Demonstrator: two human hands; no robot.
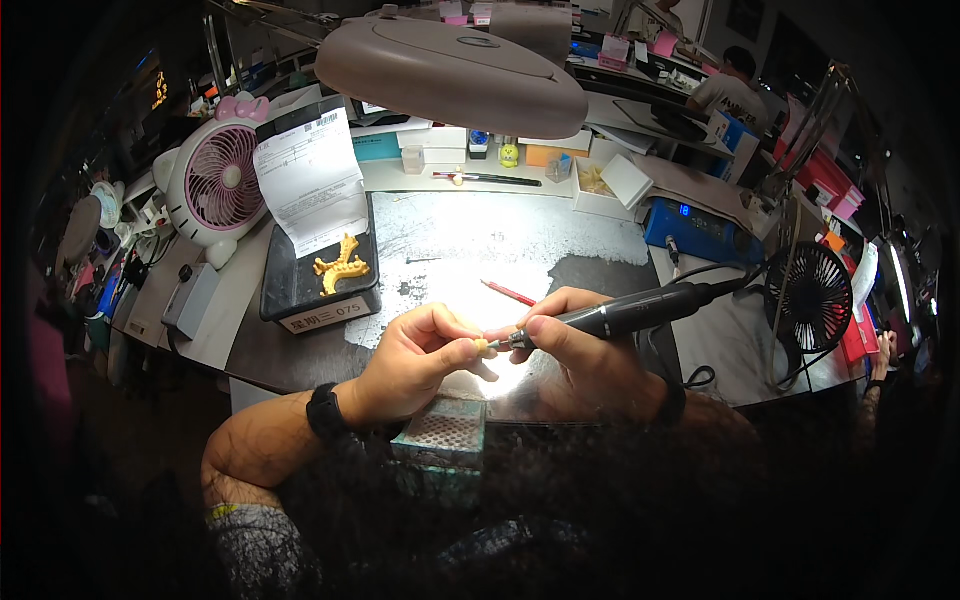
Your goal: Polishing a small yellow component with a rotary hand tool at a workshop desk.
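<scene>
My left hand (410, 352) pinches a small yellow tooth-sized piece (482, 345) between thumb and fingertips; its exact shape is too small to make out. In my right hand (585, 350) is a black rotary handpiece (645, 310), gripped like a pen. Its thin bur (500, 343) points left and meets the piece, or nearly so. Both hands are close together over the bright bench, fingertips almost touching. A red pencil (510, 292) lies just beyond them. To the left, yellow dental casts (342, 266) rest in a black tray (372, 285) with a printed sheet (312, 180) standing at its back.
A large lamp (450, 75) hangs over the bench. A pink-and-white fan (222, 180) stands left; a blue control unit (700, 232) and black fan (808, 298) stand right. The handpiece's cord runs rightward. Below my hands sits a perforated box (445, 428). Another person (730, 95) sits far right.
</scene>
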